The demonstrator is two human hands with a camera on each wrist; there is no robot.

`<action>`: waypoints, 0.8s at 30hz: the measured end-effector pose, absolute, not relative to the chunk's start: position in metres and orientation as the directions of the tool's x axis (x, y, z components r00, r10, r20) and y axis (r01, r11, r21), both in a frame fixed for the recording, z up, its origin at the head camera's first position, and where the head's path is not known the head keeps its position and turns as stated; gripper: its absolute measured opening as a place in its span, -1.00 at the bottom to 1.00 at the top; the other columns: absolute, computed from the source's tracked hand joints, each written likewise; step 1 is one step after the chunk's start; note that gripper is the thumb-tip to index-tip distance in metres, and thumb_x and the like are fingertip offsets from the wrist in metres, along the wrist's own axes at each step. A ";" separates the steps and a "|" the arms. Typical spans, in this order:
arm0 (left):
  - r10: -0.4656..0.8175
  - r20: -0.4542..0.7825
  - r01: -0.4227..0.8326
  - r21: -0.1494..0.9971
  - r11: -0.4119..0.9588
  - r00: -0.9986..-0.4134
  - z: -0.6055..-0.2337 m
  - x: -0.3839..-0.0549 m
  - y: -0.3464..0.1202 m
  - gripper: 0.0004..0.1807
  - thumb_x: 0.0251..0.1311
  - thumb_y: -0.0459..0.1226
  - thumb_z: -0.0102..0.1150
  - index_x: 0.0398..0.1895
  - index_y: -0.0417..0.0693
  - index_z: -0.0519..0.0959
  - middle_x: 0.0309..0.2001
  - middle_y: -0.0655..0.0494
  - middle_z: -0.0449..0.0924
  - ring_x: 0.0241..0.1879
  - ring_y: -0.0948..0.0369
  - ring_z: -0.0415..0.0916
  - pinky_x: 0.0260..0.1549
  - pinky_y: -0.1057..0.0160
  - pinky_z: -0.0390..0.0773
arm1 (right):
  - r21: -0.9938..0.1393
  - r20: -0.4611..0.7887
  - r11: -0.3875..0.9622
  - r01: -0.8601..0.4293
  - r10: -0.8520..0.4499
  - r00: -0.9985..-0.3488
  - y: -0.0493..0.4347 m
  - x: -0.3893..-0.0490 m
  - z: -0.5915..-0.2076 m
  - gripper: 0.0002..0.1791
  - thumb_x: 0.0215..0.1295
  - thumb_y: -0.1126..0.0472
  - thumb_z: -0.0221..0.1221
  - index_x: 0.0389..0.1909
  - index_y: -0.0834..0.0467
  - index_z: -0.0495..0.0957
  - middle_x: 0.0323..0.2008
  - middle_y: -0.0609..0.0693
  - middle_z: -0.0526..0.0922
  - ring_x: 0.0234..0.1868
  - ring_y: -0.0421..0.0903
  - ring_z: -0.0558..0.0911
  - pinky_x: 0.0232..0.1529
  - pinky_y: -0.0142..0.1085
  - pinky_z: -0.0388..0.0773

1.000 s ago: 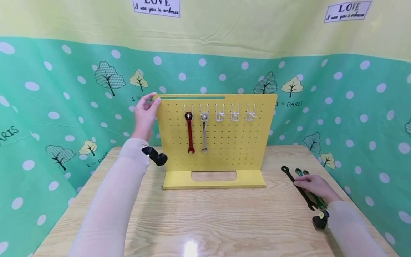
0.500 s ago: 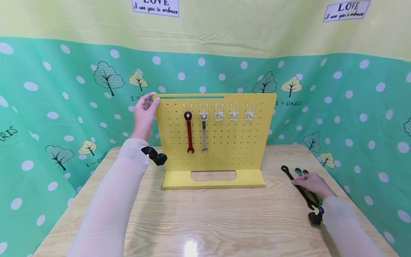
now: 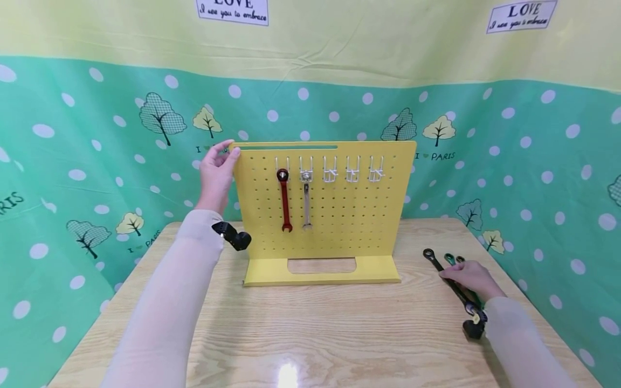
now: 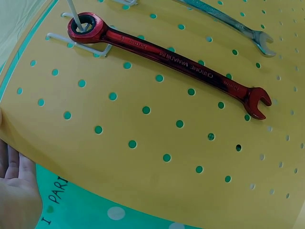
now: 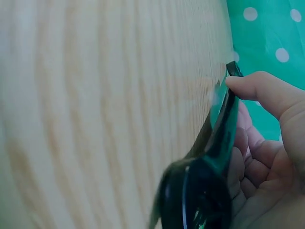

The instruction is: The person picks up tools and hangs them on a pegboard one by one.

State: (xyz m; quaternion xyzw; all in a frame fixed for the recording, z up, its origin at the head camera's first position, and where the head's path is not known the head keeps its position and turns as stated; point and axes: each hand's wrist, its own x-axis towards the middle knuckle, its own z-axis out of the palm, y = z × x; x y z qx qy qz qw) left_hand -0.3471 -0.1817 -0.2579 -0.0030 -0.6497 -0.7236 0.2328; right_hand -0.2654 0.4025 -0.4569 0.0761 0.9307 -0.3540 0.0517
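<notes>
My left hand (image 3: 215, 175) holds the upper left corner of a yellow pegboard (image 3: 320, 240), thumb in front. A red combination wrench (image 4: 171, 59) hangs by its ring end from the leftmost white hook, with a silver wrench (image 3: 306, 202) on the hook beside it. At the right of the table, my right hand (image 3: 475, 277) pinches a black combination wrench (image 3: 456, 290) by its shaft. In the right wrist view the thumb presses on the wrench, its near end large and blurred. A green wrench (image 3: 449, 259) and another wrench (image 3: 460, 259) lie partly hidden under the hand.
Three white hooks (image 3: 353, 175) on the pegboard's right half bear nothing. The board's base (image 3: 269, 268) stands on the wooden table (image 3: 315, 328). A patterned green and yellow curtain (image 3: 335, 116) encloses the back and sides.
My right hand and wrist have shifted slightly left and up, and the black wrench has turned a little in the fingers. The left hand keeps its place on the pegboard.
</notes>
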 end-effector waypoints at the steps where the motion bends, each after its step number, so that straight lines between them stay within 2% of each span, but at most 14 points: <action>1: -0.332 0.306 0.341 0.939 -0.048 -0.892 -0.258 -0.347 -0.182 -0.62 0.31 -0.10 0.30 0.17 0.15 0.58 -0.03 0.10 0.60 -0.04 0.20 0.56 -0.03 0.26 0.51 | -0.649 -0.144 0.740 0.174 0.104 -0.984 0.403 -0.265 -0.457 -0.45 0.25 -0.15 0.34 -0.15 0.31 0.68 0.03 0.33 0.60 -0.09 0.12 0.59 -0.21 -0.18 0.54; 7: -0.332 0.306 0.340 0.939 -0.047 -0.892 -0.257 -0.346 -0.182 -0.61 0.31 -0.10 0.29 0.18 0.15 0.58 -0.02 0.10 0.59 -0.03 0.20 0.56 -0.01 0.25 0.51 | -0.646 -0.124 0.749 0.145 0.084 -0.989 0.406 -0.266 -0.459 -0.43 0.28 -0.15 0.32 -0.12 0.34 0.68 0.02 0.36 0.59 -0.03 0.19 0.56 -0.07 0.00 0.51; 12: -0.338 0.312 0.344 0.938 -0.035 -0.888 -0.257 -0.346 -0.182 -0.60 0.32 -0.09 0.28 0.20 0.13 0.57 -0.03 0.10 0.59 -0.04 0.21 0.56 -0.01 0.26 0.51 | -0.650 -0.140 0.742 0.166 0.098 -0.985 0.408 -0.266 -0.459 -0.38 0.27 -0.21 0.30 -0.09 0.33 0.68 0.13 0.45 0.49 0.05 0.28 0.52 0.02 0.13 0.47; 18: -0.342 0.297 0.332 0.942 -0.047 -0.891 -0.258 -0.348 -0.182 -0.60 0.30 -0.09 0.30 0.19 0.14 0.58 -0.04 0.11 0.60 -0.06 0.22 0.56 -0.07 0.27 0.50 | -0.660 -0.149 0.732 0.167 0.089 -0.985 0.407 -0.263 -0.459 -0.36 0.32 -0.19 0.26 -0.03 0.38 0.64 0.15 0.48 0.46 0.09 0.31 0.49 0.03 0.14 0.46; 24: -0.343 0.297 0.333 0.942 -0.050 -0.891 -0.259 -0.349 -0.182 -0.60 0.29 -0.10 0.31 0.19 0.14 0.59 -0.05 0.11 0.60 -0.07 0.22 0.56 -0.09 0.28 0.50 | -0.654 -0.128 0.744 0.139 0.072 -0.989 0.405 -0.262 -0.456 -0.44 0.37 -0.11 0.24 -0.07 0.38 0.66 0.10 0.46 0.50 0.06 0.31 0.51 0.01 0.14 0.46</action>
